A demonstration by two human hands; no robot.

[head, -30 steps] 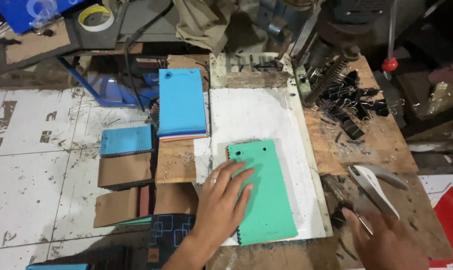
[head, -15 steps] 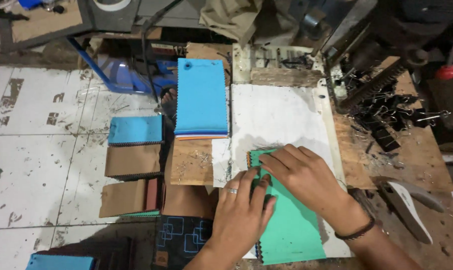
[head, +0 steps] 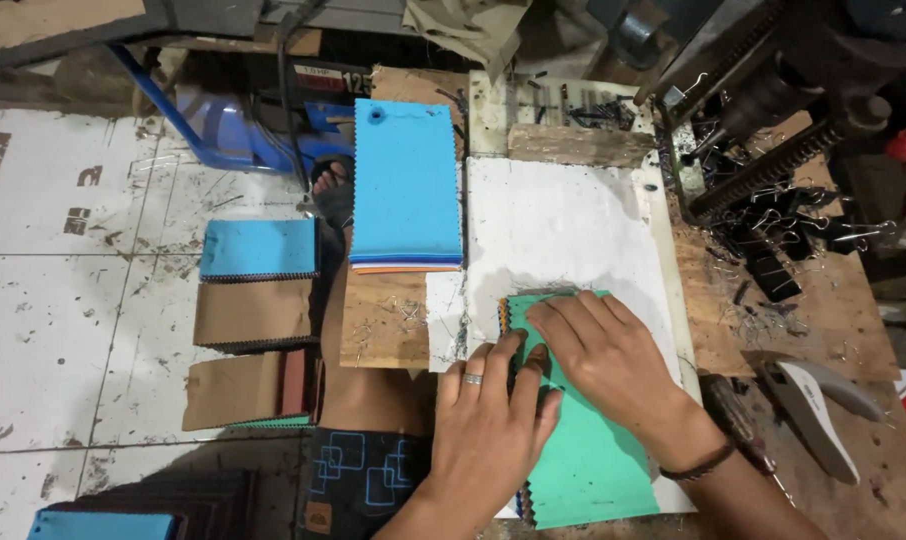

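Bare forearms, silver ring on left hand (head: 488,425), dark band at right hand (head: 613,365) wrist

Green fabric swatch stack (head: 588,465) (zigzag-edged) flat on white board (head: 563,225)

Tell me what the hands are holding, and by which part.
Both the left hand and right hand press flat on the green swatch stack near its top edge; nothing is lifted.

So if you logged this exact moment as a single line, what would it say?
left hand: flat on green swatch stack | right hand: pressing its top edge | stack: on white board | blue swatch stack: beside, untouched
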